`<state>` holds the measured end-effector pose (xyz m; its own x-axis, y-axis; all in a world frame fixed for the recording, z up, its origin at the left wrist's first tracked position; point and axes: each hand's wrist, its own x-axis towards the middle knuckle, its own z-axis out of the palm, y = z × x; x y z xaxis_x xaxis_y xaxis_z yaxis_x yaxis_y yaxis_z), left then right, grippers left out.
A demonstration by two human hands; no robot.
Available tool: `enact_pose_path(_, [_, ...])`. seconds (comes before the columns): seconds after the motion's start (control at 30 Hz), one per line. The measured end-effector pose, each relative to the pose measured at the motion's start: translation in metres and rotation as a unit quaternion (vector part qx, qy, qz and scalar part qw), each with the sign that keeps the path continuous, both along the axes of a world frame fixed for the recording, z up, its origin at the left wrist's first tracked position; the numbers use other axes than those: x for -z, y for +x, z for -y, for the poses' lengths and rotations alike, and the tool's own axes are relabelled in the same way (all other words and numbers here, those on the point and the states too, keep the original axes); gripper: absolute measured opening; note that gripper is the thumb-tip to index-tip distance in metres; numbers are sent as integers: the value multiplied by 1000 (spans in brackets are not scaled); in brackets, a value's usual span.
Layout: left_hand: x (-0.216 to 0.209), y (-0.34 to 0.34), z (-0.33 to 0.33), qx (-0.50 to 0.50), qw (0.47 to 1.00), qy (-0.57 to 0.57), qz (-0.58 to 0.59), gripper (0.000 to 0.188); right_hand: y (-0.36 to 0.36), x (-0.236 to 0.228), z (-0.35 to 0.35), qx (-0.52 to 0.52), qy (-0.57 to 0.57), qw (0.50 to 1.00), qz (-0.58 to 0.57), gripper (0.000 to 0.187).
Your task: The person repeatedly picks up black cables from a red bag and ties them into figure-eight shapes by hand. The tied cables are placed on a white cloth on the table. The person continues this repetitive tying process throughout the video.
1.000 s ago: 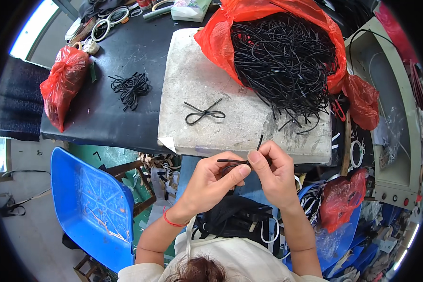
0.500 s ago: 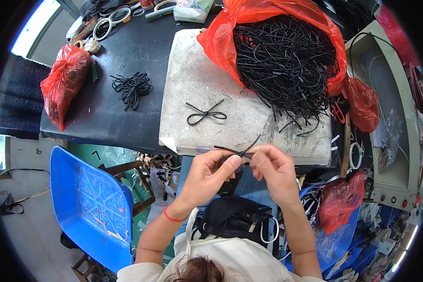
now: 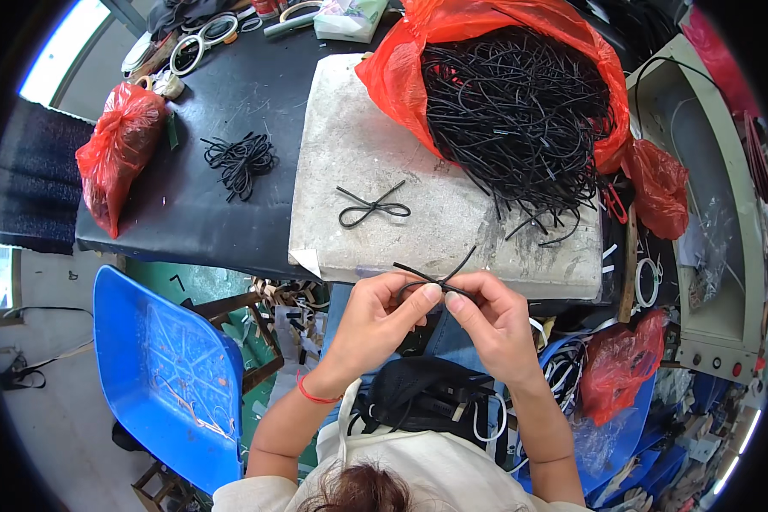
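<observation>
Just off the front edge of a pale board (image 3: 452, 256), my left hand (image 3: 384, 311) and my right hand (image 3: 491, 316) pinch a thin black cord bow (image 3: 439, 282) between thumbs and fingers. Two loose cord ends rise from its middle in a V, while the loops are partly behind my fingers. Both thumbs meet close to the knot. Another finished black cord bow (image 3: 374, 207) lies flat on the board, to the left. Beyond it, a red plastic bag (image 3: 392, 81) stands open, full of tangled black cords (image 3: 520, 111) that spill onto the board.
A bundle of black bows (image 3: 241, 164) and a tied red bag (image 3: 121, 154) lie on the black table (image 3: 188, 226). A blue plastic tub (image 3: 166, 367) is at lower left. At right stand a grey metal machine (image 3: 712, 299) and another red bag (image 3: 621, 363).
My right thumb and fingers have closed in on the bow beside the knot, nearer my left thumb. The left hand stays almost where it was.
</observation>
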<state>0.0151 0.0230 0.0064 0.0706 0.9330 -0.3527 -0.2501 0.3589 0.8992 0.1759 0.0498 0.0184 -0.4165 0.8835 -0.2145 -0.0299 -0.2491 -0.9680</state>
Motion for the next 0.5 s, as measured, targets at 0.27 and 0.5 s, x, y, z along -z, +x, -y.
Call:
enact_pose_path(0.27, [11, -17, -5, 62, 985, -67, 146, 24, 0, 2, 0, -17, -18, 999, -42, 15])
enact_pose_path(0.5, [-6, -9, -3, -9, 998, 39, 50, 20, 2, 8, -4, 22, -55, 998, -29, 16])
